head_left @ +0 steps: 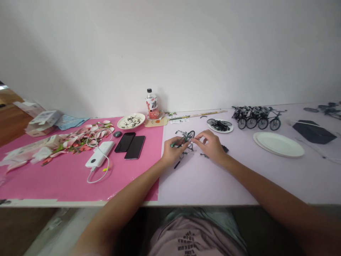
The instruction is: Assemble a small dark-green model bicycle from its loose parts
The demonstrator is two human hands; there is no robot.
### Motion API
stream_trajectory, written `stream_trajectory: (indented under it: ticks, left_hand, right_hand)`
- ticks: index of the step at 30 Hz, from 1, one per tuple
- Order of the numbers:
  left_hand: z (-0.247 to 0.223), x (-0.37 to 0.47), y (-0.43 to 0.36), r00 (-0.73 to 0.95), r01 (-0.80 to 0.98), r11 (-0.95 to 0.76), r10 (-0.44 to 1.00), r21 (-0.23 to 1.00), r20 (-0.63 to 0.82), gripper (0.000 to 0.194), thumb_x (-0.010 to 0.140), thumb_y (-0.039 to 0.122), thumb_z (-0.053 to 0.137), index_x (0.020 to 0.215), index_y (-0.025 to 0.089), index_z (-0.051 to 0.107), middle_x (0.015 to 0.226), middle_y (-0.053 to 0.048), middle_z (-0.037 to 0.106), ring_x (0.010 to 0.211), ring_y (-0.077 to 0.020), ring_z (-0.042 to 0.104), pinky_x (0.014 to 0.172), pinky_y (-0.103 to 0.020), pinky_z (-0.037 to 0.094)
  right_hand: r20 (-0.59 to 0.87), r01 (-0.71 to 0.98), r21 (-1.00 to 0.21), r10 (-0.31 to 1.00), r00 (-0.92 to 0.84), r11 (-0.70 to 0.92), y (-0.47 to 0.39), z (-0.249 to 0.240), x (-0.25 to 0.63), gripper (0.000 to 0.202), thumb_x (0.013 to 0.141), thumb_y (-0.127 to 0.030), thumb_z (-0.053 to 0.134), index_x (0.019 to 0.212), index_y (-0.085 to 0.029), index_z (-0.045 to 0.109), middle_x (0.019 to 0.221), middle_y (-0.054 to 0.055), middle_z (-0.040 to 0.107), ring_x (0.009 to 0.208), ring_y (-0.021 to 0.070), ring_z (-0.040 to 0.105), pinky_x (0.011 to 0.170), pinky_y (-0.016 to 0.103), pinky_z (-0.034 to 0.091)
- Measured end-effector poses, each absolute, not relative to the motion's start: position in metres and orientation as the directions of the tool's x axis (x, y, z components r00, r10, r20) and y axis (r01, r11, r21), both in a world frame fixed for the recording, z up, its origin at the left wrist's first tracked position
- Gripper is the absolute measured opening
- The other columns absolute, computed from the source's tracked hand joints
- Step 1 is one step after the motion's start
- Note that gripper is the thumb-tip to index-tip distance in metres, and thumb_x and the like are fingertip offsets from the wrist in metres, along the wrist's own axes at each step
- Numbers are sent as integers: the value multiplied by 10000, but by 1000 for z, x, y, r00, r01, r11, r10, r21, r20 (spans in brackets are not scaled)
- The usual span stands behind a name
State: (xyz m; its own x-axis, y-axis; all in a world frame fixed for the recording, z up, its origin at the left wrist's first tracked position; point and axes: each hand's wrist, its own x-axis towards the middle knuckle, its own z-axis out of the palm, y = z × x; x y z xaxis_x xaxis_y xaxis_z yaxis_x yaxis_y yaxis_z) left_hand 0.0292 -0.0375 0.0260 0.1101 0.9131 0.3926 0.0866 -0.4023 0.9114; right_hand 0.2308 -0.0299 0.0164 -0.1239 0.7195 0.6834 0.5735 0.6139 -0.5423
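Observation:
My left hand (172, 152) is closed around a small green and black model bicycle (190, 134), held just above the pale lilac part of the table with one wheel showing on the right. Close against that wheel, the thumb and forefinger of my right hand (211, 146) are pinched together; whatever is between the fingertips is too small to make out. Below my hands lie a few small loose parts, among them a short black stick-like piece (177, 165) and a dark bit (204, 155). Part of another dark object (225, 148) shows behind my right hand.
Beyond my right hand, a plate (231, 128) holds black parts and wheels. Several assembled model bicycles (262, 119) stand at the back right, near stacked white plates (282, 145). To the left are two phones (135, 147), a white power bank (99, 154), petals and a bottle (152, 105).

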Motion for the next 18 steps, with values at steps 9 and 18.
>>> stream_trajectory:
  ticks: [9,18]
  left_hand:
    - [22,26,-35,147,151,-467,882,871,448,234,802,417,831,828,187,799,826,-61,749,810,-216,686,812,-305,525]
    - [14,22,-31,163,189,-518,854,834,494,186,830,376,815,858,192,811,846,-67,770,821,-223,714,803,-300,532]
  right_hand:
    - [580,617,-572,798,-163,541,-34,17,229,515,1073,-544,462,684,-239,604,720,61,663,790,240,635,745,363,486]
    - [487,488,-757,873,-22,434,-31,16,232,355,1022,-583,544,1132,-246,571,824,28,722,799,240,712,741,346,511]
